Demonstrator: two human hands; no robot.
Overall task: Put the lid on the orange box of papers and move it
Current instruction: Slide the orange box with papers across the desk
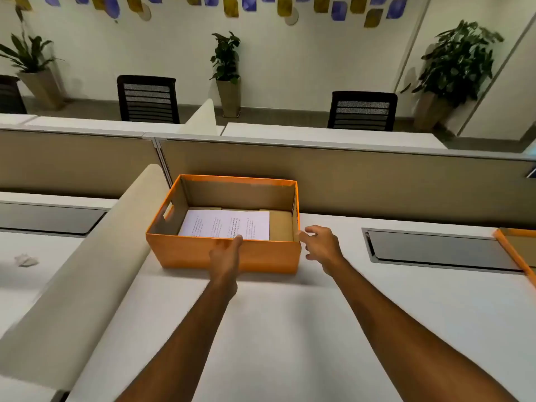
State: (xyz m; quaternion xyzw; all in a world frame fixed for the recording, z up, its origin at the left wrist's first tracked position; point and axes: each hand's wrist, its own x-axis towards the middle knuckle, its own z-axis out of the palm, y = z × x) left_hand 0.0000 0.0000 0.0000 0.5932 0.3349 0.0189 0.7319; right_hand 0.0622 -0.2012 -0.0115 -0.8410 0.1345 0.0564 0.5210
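An open orange box [185,252] stands on the white desk against the partition. White printed papers [226,224] lie flat on its brown cardboard floor. My left hand [226,253] rests on the middle of the box's near wall, fingertips at the rim. My right hand [322,245] is at the box's near right corner with fingers spread, its fingertips touching or almost touching the corner. At the far right edge lies the orange lid [519,250], only partly in view.
A curved beige divider [87,271] runs along the desk's left side. A grey cable hatch [435,249] is set into the desk to the right of the box. The tan partition [377,181] stands behind. Crumpled paper [26,260] lies on the neighbouring desk.
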